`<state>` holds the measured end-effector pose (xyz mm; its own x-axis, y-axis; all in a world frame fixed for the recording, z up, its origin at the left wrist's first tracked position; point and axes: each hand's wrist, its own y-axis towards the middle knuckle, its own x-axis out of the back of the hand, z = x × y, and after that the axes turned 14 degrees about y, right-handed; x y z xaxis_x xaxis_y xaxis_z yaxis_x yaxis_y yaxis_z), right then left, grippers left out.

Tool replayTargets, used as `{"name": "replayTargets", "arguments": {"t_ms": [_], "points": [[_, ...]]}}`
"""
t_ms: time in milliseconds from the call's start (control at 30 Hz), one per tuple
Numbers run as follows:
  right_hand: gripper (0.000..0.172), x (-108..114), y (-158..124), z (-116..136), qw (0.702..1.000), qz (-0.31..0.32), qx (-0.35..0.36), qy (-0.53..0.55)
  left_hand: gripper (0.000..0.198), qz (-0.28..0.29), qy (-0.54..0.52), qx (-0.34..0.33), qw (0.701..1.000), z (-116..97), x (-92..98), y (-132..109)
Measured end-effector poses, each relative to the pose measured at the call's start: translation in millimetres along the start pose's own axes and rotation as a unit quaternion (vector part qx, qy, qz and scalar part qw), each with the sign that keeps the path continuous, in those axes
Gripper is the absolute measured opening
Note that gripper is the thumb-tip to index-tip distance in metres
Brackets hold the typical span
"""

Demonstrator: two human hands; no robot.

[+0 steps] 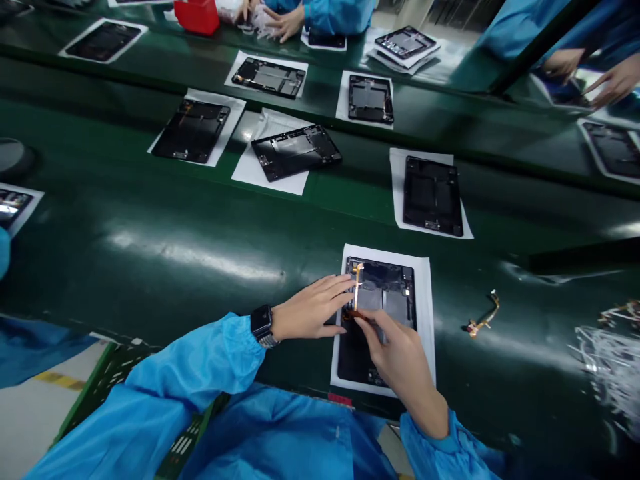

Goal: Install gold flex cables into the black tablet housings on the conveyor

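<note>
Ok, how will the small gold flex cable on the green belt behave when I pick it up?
The gold flex cable is probably light and floppy, since it lies thin and curved. Its narrow neck looks easy to crease. On the glossy belt it may slide if pushed.

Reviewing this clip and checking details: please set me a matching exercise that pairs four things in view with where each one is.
Things:
1. black smartwatch
2. thin amber ribbon cable
3. loose amber ribbon cable
4. red box

Places:
A. on the dark green work surface, right of the white paper sheet
B. at the far bench, near a co-worker's hands
C. on the wrist of the left hand
D. pinched by the right hand over the black tablet casing

Pairs: 1-C, 2-D, 3-A, 4-B
</note>
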<state>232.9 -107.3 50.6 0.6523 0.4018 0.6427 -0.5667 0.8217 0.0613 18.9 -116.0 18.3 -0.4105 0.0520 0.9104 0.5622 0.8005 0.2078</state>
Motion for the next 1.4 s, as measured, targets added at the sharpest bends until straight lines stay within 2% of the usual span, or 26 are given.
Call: {"name": "replayTargets", "arguments": {"t_ms": [167,400,600,733,833,1133,1233,1300,1400], "points": [[0.016,-3,-1,-1,1.000,0.007,0.018,-0.008,0.065,0.005,0.005,0.004,1.000,0,-0.5,1],[0.020,-6,3,1,0.995,0.042,0.057,-0.076,0.068,0.002,0.001,0.004,1.000,1,-1.7,1],[0.021,-6,9,4,0.989,0.071,0.056,-0.115,0.068,0.003,-0.011,0.002,1.000,1,-0.6,1],[0.019,3,8,2,0.994,0.052,0.045,-0.087,0.067,0.012,-0.001,0.006,1.000,0,1.5,1],[0.018,5,4,-1,0.992,0.037,0.045,-0.110,0.066,0.011,0.001,0.003,1.000,0,1.6,1],[0.019,-12,11,6,0.980,0.053,0.068,-0.180,0.066,0.019,-0.020,0.015,1.000,1,-2.7,2],[0.023,-13,10,3,0.986,0.044,0.068,-0.147,0.068,0.016,-0.018,0.013,1.000,0,-1.1,1],[0.024,-11,6,-1,0.994,0.023,0.060,-0.086,0.069,0.013,-0.022,0.005,1.000,0,3.5,2],[0.021,-6,-1,-10,0.993,-0.078,0.008,0.086,0.050,-0.012,-0.036,0.023,0.999,5,13.6,15]]}}
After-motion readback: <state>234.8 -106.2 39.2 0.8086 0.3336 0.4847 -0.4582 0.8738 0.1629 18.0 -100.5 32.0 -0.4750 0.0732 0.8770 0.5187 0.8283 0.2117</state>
